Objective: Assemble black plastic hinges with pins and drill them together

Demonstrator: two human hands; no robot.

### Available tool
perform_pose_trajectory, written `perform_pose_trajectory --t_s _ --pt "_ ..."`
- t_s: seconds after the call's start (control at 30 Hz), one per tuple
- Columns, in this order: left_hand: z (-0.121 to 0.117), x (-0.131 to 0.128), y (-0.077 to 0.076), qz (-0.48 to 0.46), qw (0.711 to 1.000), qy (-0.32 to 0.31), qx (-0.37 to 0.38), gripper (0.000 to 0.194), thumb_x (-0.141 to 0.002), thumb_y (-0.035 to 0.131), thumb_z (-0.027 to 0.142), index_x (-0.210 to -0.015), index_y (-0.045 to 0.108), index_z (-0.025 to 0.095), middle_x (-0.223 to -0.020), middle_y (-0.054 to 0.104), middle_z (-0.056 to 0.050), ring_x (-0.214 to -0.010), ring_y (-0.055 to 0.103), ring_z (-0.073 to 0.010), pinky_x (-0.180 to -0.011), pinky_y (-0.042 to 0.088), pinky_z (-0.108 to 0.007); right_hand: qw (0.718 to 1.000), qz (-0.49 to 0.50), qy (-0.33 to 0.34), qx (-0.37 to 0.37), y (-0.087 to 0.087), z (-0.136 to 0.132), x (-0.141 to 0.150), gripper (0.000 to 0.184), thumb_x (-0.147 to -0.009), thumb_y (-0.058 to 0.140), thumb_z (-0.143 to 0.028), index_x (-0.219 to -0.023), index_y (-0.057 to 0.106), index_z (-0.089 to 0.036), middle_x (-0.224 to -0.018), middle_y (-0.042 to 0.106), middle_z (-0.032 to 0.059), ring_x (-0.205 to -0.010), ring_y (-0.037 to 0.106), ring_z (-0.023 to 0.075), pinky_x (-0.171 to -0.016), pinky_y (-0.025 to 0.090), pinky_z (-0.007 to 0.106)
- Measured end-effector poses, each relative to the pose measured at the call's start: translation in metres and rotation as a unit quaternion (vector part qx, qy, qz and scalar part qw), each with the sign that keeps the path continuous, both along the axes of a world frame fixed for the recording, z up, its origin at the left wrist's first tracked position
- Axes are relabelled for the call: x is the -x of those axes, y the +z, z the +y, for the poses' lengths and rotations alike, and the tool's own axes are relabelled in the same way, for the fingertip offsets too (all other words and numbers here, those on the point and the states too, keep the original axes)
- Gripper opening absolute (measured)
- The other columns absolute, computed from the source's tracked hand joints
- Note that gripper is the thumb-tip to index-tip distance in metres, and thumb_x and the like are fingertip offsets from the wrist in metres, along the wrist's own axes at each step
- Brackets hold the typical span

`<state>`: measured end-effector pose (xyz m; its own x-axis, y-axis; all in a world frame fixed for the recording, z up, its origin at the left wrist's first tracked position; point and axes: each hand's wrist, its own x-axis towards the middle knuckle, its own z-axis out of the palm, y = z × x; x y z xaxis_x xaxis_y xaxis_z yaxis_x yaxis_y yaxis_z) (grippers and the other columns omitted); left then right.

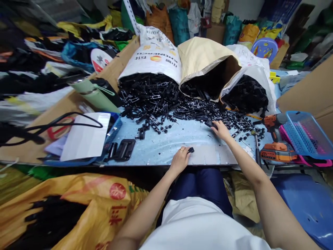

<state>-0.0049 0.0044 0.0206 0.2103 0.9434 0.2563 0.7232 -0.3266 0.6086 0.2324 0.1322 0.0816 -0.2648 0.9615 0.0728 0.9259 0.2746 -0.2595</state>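
Note:
My left hand is near the table's front edge, its fingers closed on a small black plastic part. Farther forward and to the right, my right hand has its fingertips on a longer black plastic piece beside the heap. That heap of black plastic parts spreads across the back of the light blue tabletop. Small screws and black bits lie scattered near my right hand. A pale grey flat sheet lies on the table between my hands.
Three sacks of black parts, including a white one and a cream one, lie behind the heap. At right are an orange cordless drill and a blue basket. A green bottle stands left, above a cluttered blue tray.

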Motion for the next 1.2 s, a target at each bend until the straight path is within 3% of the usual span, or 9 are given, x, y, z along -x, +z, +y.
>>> perform_pose_trajectory --t_s 0.07,0.17,0.3,0.5,0.7,0.87,0.97,1.07,1.2 --pt "-0.001 -0.003 0.005 -0.094 0.996 0.008 0.003 0.028 -0.088 0.041 0.025 -0.111 0.056 0.020 -0.099 0.060 -0.007 -0.088 0.059 -0.0185 -0.076 0.051 -0.033 0.986 0.157 0.017 0.058 -0.006 -0.021 0.016 0.041 -0.088 0.041 -0.038 -0.123 0.050 -0.017 -0.098 0.057 0.0088 -0.077 0.056 0.0158 -0.070 0.046 0.030" --pt "-0.002 -0.012 0.017 -0.232 0.972 0.001 0.046 0.034 -0.090 0.039 0.032 -0.118 0.054 0.021 -0.100 0.058 -0.006 -0.064 0.058 -0.0100 -0.059 0.051 -0.025 0.901 0.371 0.051 0.219 -0.013 -0.063 0.035 0.054 -0.087 0.038 -0.049 -0.132 0.041 -0.018 -0.077 0.056 0.0018 -0.056 0.052 0.0107 -0.052 0.045 0.025" --pt "-0.003 -0.022 0.033 -0.305 0.950 0.023 0.067 0.038 -0.089 0.044 0.036 -0.121 0.054 0.019 -0.093 0.056 -0.004 -0.050 0.049 -0.0047 -0.050 0.046 -0.020 0.828 0.475 0.076 0.289 -0.016 -0.102 0.044 0.063 -0.085 0.040 -0.056 -0.135 0.038 -0.018 -0.067 0.052 -0.0021 -0.048 0.046 0.0075 -0.046 0.041 0.021" --pt "-0.007 -0.014 0.048 -0.211 0.977 -0.010 0.010 0.034 -0.089 0.043 0.030 -0.116 0.059 0.017 -0.088 0.059 -0.006 -0.081 0.057 -0.0153 -0.076 0.049 -0.029 0.887 0.374 0.140 0.232 -0.006 -0.104 0.023 0.060 -0.084 0.043 -0.054 -0.133 0.043 -0.021 -0.084 0.061 0.0027 -0.052 0.050 0.0075 -0.055 0.049 0.024" --pt "-0.005 -0.008 0.054 -0.168 0.984 -0.053 -0.006 0.033 -0.090 0.042 0.030 -0.113 0.060 0.016 -0.085 0.059 -0.005 -0.081 0.057 -0.0147 -0.076 0.048 -0.027 0.920 0.294 0.207 0.159 0.004 -0.105 0.019 0.054 -0.086 0.044 -0.050 -0.132 0.046 -0.022 -0.109 0.062 0.0083 -0.100 0.059 0.0190 -0.090 0.046 0.034" --pt "-0.009 -0.030 0.058 -0.210 0.971 0.059 -0.095 0.036 -0.093 0.035 0.029 -0.118 0.056 0.015 -0.089 0.058 -0.007 -0.084 0.056 -0.0143 -0.076 0.047 -0.028 0.923 0.345 0.134 0.109 -0.006 -0.123 0.041 0.055 -0.088 0.039 -0.049 -0.137 0.038 -0.023 -0.114 0.059 0.0090 -0.089 0.061 0.0168 -0.080 0.051 0.034" --pt "-0.009 -0.032 0.062 -0.212 0.968 0.054 -0.125 0.036 -0.094 0.033 0.030 -0.118 0.056 0.015 -0.091 0.059 -0.007 -0.085 0.055 -0.0141 -0.076 0.047 -0.028 0.922 0.358 0.125 0.083 -0.009 -0.130 0.047 0.057 -0.088 0.040 -0.049 -0.139 0.035 -0.022 -0.107 0.060 0.0092 -0.083 0.060 0.0160 -0.075 0.052 0.032" --pt "-0.004 -0.026 0.064 -0.202 0.974 0.007 -0.101 0.036 -0.093 0.034 0.032 -0.115 0.058 0.017 -0.092 0.060 -0.007 -0.084 0.056 -0.0142 -0.076 0.047 -0.028 0.924 0.349 0.130 0.083 -0.010 -0.132 0.047 0.058 -0.087 0.042 -0.049 -0.138 0.036 -0.022 -0.109 0.060 0.0091 -0.083 0.059 0.0160 -0.075 0.051 0.031" --pt "-0.002 -0.030 0.046 -0.248 0.965 0.074 -0.034 0.036 -0.092 0.035 0.036 -0.115 0.056 0.018 -0.097 0.060 -0.009 -0.092 0.057 -0.0174 -0.082 0.047 -0.033 0.932 0.319 0.123 0.120 -0.017 -0.117 0.049 0.055 -0.089 0.038 -0.047 -0.138 0.037 -0.022 -0.108 0.061 0.0086 -0.087 0.060 0.0165 -0.077 0.050 0.031"
